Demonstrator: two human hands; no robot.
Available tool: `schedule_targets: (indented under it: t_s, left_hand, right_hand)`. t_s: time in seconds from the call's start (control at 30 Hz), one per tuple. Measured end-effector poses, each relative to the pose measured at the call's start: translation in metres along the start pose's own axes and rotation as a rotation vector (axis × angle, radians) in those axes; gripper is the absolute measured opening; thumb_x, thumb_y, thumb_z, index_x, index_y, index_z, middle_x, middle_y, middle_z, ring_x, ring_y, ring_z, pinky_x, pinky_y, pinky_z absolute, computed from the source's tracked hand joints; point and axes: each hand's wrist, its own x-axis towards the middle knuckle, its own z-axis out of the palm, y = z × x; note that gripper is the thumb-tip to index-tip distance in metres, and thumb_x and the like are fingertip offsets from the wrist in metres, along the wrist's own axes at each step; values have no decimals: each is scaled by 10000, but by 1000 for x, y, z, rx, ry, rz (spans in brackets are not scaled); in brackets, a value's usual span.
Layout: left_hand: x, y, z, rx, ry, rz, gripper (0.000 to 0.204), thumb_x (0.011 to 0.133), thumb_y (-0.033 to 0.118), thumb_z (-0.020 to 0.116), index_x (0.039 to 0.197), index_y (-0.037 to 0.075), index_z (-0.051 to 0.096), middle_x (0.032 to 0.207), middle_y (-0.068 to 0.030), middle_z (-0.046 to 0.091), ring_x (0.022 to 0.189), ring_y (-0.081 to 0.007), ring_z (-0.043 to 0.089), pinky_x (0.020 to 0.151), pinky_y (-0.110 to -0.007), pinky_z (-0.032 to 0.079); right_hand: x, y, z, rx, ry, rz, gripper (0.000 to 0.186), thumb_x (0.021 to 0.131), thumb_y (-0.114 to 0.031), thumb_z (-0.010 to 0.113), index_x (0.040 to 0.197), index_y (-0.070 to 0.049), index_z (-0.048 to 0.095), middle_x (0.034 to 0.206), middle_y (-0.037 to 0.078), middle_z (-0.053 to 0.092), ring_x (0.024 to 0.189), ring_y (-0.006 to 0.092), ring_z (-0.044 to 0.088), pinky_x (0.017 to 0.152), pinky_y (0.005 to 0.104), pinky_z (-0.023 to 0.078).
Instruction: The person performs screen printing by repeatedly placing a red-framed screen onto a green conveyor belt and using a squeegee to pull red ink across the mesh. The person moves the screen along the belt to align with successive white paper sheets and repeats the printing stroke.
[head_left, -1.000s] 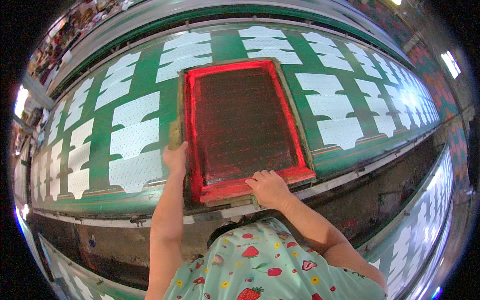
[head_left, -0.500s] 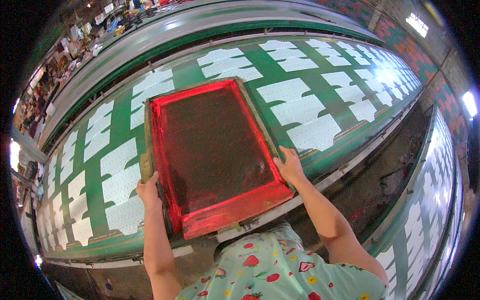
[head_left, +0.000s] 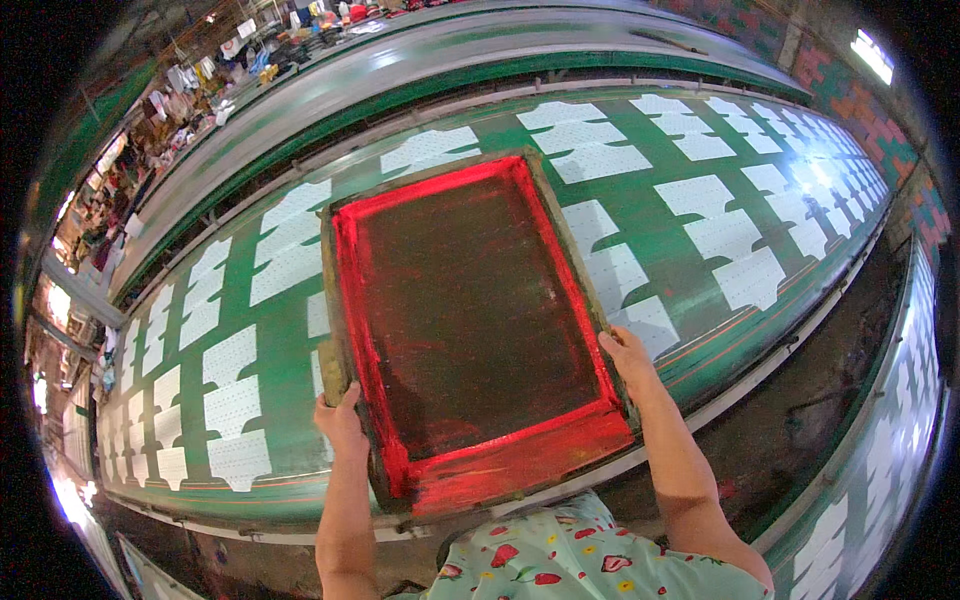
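Note:
A large rectangular screen printing frame with a dark mesh and red ink around its inner border is held over the green table. A wider band of red ink lies along its near end. At its left side, my left hand is closed on the edge near the lower corner. My right hand is closed around the right edge. White fabric pieces with small dots lie in rows on the table, some partly hidden beneath the frame. A shadow falls on the pieces just right of it.
The long green printing table stretches away to both sides. Behind it runs another long grey-topped table. A further table with white pieces stands at the right, across a dark aisle. Hanging cloths and clutter fill the far left.
The screen frame has moved right along the table with both hands on it, now partly covering pieces at its right and uncovering some at its left. The view has shifted too.

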Motion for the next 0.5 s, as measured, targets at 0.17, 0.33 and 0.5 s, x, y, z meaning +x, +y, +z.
schedule_targets:
  t_s: [0.17, 0.33, 0.5]
  left_hand:
    - [-66, -36, 88, -13, 27, -47, 372, 875, -18, 888, 1199, -28, 705, 1094, -92, 762, 945, -196, 709, 882, -372, 571]
    - [-119, -48, 144, -52, 27, -70, 348, 884, -21, 889, 1171, -33, 692, 1078, -95, 765, 942, -195, 712, 860, -361, 568]
    - [-143, -47, 176, -61, -2, -74, 345, 888, -21, 889, 1164, -35, 683, 1100, -103, 766, 944, -193, 713, 863, -362, 566]
  right_hand:
    - [37, -6, -95, -42, 80, 53, 541, 1062, -294, 788, 1490, 17, 669, 1228, 80, 730, 1136, 196, 652, 1031, 373, 501]
    - [62, 5, -164, 49, 63, -5, 443, 1042, -159, 773, 1446, 14, 720, 1190, 69, 762, 1096, 176, 670, 1013, 347, 515]
    - [81, 23, -209, 28, 67, -7, 431, 1046, -121, 759, 1456, 7, 723, 1198, 66, 772, 1088, 173, 683, 993, 341, 530]
